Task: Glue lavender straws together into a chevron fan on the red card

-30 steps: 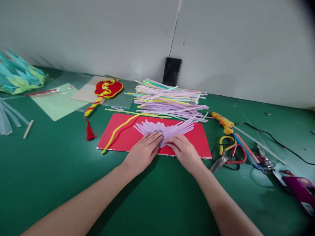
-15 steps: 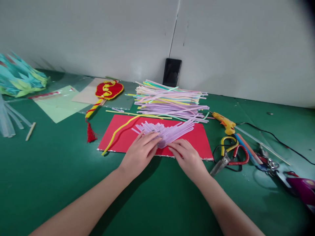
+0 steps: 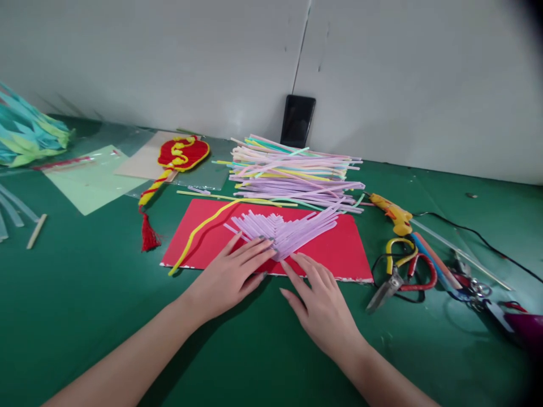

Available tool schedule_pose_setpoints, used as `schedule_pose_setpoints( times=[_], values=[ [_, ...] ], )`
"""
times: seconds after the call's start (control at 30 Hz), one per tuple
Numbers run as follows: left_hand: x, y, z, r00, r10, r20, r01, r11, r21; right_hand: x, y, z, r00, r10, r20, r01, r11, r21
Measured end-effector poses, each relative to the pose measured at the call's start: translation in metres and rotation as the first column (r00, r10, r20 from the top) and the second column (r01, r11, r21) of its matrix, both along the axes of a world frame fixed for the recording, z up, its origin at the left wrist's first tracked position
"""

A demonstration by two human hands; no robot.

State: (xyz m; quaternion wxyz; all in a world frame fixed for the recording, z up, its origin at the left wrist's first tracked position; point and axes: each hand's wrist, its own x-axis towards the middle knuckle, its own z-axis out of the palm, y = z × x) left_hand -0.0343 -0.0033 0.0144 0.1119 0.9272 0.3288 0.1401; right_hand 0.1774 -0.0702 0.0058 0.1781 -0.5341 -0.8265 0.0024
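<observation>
Left hand [image 3: 233,276] touches purple strips [image 3: 303,232]; green table [image 3: 85,299] meets grey wall [image 3: 169,62].

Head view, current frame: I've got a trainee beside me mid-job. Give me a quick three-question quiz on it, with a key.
1. True or false: the left hand partly covers the lilac strips.
2. The two handle loops of the scissors are: A) blue and green; B) yellow and red; C) both black.
3. Fill in: the lilac strips lie on a ____ board.

Key: 1. True. 2. B. 3. Red.
</observation>
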Motion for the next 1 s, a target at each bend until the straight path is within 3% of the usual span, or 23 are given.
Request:
schedule_pose_setpoints(
  times=[0.23,1.0],
  values=[
    [-0.0053,-0.0004,0.0040,1.000,-0.013,-0.028,0.010,0.995,-0.099,0.0001,-0.0004,0.0010,1.000,0.014,0.003,-0.014,1.000,-0.020],
    [-0.0027,0.0001,0.0050,0.997,-0.014,-0.080,0.008,0.996,-0.086,0.0006,-0.0002,0.0001,0.999,0.012,-0.031,-0.012,1.000,0.009]
  ],
)
